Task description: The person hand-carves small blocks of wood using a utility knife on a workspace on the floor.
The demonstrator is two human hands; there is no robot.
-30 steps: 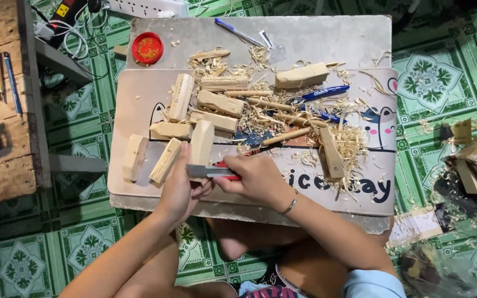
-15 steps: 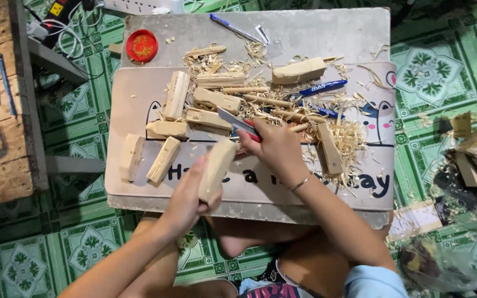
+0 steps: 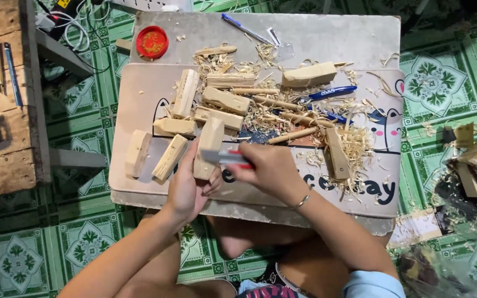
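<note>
Wood block [image 3: 210, 144] held at the board's [image 3: 360, 38] near edge, long axis running near-to-far, top tilted slightly right. Left hand [image 3: 186, 187] grips its lower end. Right hand [image 3: 269, 168] clasps a red-handled knife [image 3: 224, 158], blade lying crosswise on block. Shavings [image 3: 354, 146] to the right.

1. The wooden block [image 3: 210, 144] in my left hand [image 3: 186, 190] is pale, raw, roughly rectangular timber. I hold it by its lower end, standing nearly upright and leaning slightly, over the near part of the board.
2. The utility knife [image 3: 228, 158] in my right hand [image 3: 271, 171] has a grey blade and red body; it lies crosswise, its blade against the block's middle.
</note>
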